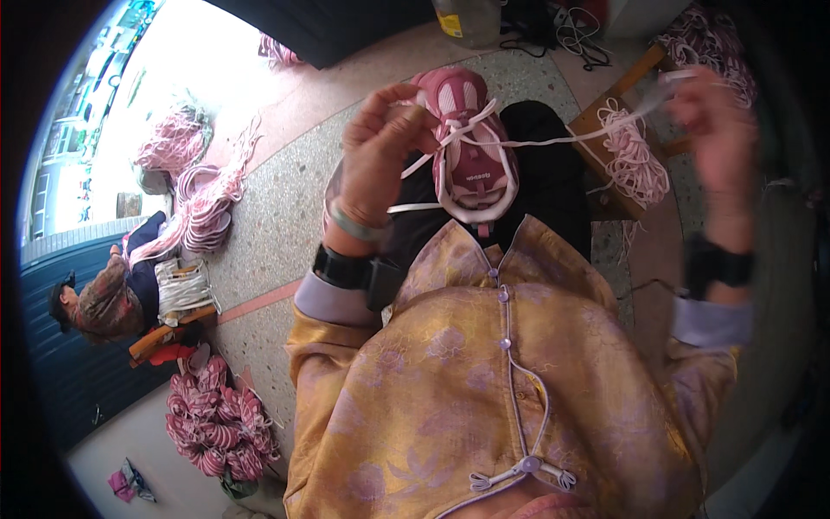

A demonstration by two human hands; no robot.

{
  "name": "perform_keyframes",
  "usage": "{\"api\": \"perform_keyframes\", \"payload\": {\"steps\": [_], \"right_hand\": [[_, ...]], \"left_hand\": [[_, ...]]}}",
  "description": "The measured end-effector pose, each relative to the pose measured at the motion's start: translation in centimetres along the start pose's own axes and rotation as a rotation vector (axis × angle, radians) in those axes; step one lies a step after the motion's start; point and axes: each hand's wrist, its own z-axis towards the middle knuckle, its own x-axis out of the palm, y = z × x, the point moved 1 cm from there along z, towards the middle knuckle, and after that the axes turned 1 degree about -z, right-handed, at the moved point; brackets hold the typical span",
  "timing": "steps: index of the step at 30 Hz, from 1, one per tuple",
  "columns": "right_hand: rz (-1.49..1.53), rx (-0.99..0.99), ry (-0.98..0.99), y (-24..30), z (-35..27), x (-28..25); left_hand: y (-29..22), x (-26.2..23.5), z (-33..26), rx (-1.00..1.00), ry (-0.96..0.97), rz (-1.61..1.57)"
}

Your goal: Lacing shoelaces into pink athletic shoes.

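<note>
Pink shoe upper (471,143), lace (553,138) threaded

My right hand (713,130) is motion-blurred, so I can't tell its grip on the lace (553,138). My left hand (380,156) hides the shoe's (471,147) left side. Dark rim cuts off the corners.

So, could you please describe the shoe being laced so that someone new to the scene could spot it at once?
Start at the person's golden patterned jacket and look just above its collar, over the dark lap. There the left hand steadies a small pink shoe, while the right hand pulls its pale lace taut. Unlike the pink shoes piled on the floor, it is the only one held.
</note>
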Motion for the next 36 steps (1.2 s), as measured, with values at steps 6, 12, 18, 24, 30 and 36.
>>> {"api": "perform_keyframes", "payload": {"steps": [6,12,18,24,30,36], "right_hand": [[-0.123,-0.023,0.411,-6.6,-2.1,13.1],[0.256,0.249,0.440,-6.0,-2.5,15.2],[0.436,0.337,0.486,-7.3,-2.3,15.2],[0.366,0.308,0.450,-7.1,-2.5,15.6],[0.369,0.289,0.453,-6.9,-2.6,15.5],[0.292,0.231,0.442,-6.3,-2.9,15.3]], "left_hand": [[2.0,3.2,-0.3,0.022,0.147,0.022],[2.4,3.4,-0.5,-0.099,0.169,0.026],[3.3,3.1,-0.2,-0.103,0.165,-0.037],[3.6,2.9,-0.3,-0.106,0.130,-0.062],[3.5,3.2,-0.4,-0.120,0.118,-0.085],[2.3,3.2,-0.5,-0.093,0.127,-0.037]]}}
